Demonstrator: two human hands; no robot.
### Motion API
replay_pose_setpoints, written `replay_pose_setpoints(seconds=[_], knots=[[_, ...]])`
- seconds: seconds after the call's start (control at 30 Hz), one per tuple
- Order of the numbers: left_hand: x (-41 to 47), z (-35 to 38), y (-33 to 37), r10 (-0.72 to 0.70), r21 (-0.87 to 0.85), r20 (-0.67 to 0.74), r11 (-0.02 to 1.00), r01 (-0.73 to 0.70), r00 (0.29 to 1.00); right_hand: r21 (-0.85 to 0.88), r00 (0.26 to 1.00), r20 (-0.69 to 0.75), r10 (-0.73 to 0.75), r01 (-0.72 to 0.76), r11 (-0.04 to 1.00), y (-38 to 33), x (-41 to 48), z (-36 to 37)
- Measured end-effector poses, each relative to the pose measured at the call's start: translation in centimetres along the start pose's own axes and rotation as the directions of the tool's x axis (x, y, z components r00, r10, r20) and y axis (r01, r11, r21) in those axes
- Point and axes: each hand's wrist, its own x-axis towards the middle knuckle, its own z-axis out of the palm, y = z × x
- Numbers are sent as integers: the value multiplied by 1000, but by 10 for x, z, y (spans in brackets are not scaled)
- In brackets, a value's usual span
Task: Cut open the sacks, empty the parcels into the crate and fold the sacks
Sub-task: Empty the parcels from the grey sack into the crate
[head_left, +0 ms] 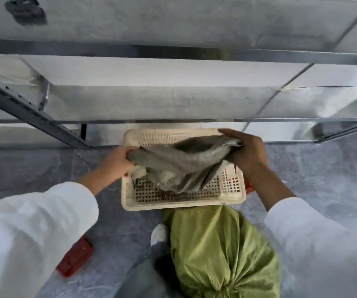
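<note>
A grey sack (179, 166) hangs limp over a cream perforated plastic crate (233, 196) on the floor. My left hand (117, 160) grips the sack's left end and my right hand (246, 151) grips its right end, holding it stretched above the crate. A pale parcel (139, 171) shows beneath the sack at the crate's left side. Nearer to me, a full green sack (220, 250) with a tied neck lies on the floor in front of the crate.
A metal shelving rack (173, 121) with white boards stands right behind the crate. A red object (76, 258) lies on the grey floor at lower left. A white shoe (159, 233) is beside the green sack. Something red (249, 188) peeks out behind the crate's right side.
</note>
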Motion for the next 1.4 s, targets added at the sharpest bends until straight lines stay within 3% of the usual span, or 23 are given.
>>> replay_pose_setpoints(seconds=[0.07,0.2,0.27,0.3,0.33,0.37,0.43,0.47,0.53,0.6,0.63,0.7,0.77,0.83,0.87,0.93,1.0,1.1,1.2,1.27,1.33,1.37,1.4], knots=[[8,-9,7,-9,-104,-129,995,-4,992,64,975,-192,110,-100,993,-4,4,4],[-2,-14,22,20,-25,269,1000,-14,963,-63,902,397,168,-156,986,-13,-28,32],[-1,-15,21,30,-108,48,994,-25,998,-55,959,249,135,-126,991,-18,-12,16],[0,-13,17,11,-112,-94,993,-22,996,41,997,13,79,-79,996,-12,-1,7],[-5,-9,16,18,-12,-65,1000,-18,998,40,984,-156,87,-81,996,-9,2,3],[-11,-2,14,83,136,117,986,-99,990,35,981,-147,126,-122,992,-16,-1,-1],[-28,6,12,72,175,271,977,-122,960,-124,957,289,32,5,992,-15,-14,1],[-28,3,16,99,32,135,994,-104,986,-175,927,376,-3,74,982,-14,-15,-4],[-17,-1,11,-36,-172,-141,985,11,989,-195,985,173,4,31,980,-18,-5,-13],[-20,1,15,50,-84,36,995,-46,998,-52,986,-166,29,-38,998,-10,-7,-8],[-24,2,17,33,-29,127,999,-29,991,-65,995,-93,44,-51,997,-18,-10,0],[-20,-2,16,40,-159,42,987,-33,998,-204,920,381,-94,183,962,-22,-28,10],[-10,-10,12,-64,-187,-36,981,56,997,-219,968,249,36,20,975,-26,-14,-1],[-18,-15,22,-74,-130,172,987,97,982,-51,987,-157,32,-41,998,-14,-2,-10],[-20,-18,23,-52,-108,193,991,74,980,-126,982,-188,-4,-20,992,-21,-6,-14],[-13,-34,28,-16,-194,37,981,23,999,-462,948,245,-203,298,835,-23,-13,-17],[-3,-62,45,-27,-194,60,980,38,998,-572,900,375,-223,414,708,-25,-7,-38],[5,-104,70,-7,-251,110,967,34,994,-419,990,41,-133,138,898,-66,9,-110],[1,-99,77,25,-420,-159,903,-90,987,-276,947,-308,-92,4,961,-74,-2,-132],[-16,-61,48,23,-447,-151,890,-89,988,-163,916,-401,-28,-41,986,-55,-29,-85],[-38,-4,2,-89,-154,285,979,137,954,-408,999,7,-53,51,912,-19,-49,-17],[-41,21,-24,-168,-11,419,982,190,892,-442,945,326,6,147,885,1,-58,12],[-43,26,-28,-216,27,436,973,227,873,-439,894,446,36,183,880,15,-59,29]])
